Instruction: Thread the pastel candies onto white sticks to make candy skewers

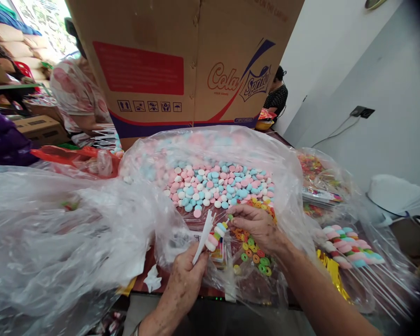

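Observation:
My left hand (189, 273) is closed around a bunch of white sticks (204, 233) and a candy skewer (213, 239), threaded with pink, white, blue and green pieces. At the skewer's tip, my right hand (258, 226) pinches a small green gummy ring (230, 217). Under and beside that hand lie loose gummy rings (255, 254) in green, orange, yellow and red. Behind both hands, a heap of pink, blue and white round marshmallow-like candies (210, 184) spills from a large clear plastic bag (283, 163).
A tall cardboard carton (154, 60) stands behind the bag. Finished candy skewers (353, 245) lie at right, near a bag of colourful candies (311, 165). Crumpled clear plastic (66, 242) covers the left side. A crumpled white tissue (152, 279) sits near the edge. Two people work beyond the carton.

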